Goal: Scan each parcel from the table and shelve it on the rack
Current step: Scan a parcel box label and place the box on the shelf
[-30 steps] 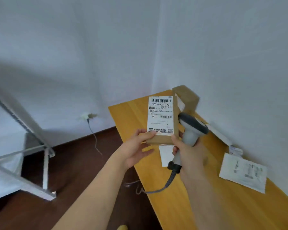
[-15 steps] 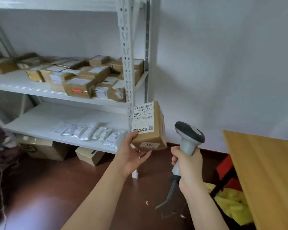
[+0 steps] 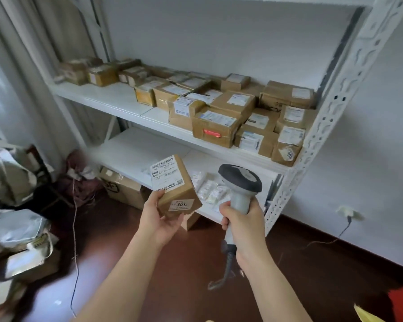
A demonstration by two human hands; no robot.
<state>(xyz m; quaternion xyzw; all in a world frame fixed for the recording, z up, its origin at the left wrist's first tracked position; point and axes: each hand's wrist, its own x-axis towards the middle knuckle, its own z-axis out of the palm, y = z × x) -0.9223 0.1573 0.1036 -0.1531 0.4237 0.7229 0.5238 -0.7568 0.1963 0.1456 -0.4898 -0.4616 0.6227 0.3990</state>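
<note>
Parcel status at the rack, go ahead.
Left hand holds the parcel. Right hand grips the scanner. Parcel not yet shelved; rack ahead, nothing between.

Soft, even daylight fills the room, brightest at the pale curtain [image 3: 14, 73] on the left. The dark floor [image 3: 130, 270] shows a whitish glare patch below the curtain. The bags [image 3: 12, 182] under the curtain are smeared with motion blur. Wide-angle distortion bends the rack [image 3: 349, 84] upright far from the curtain. Shadows are faint.
</note>
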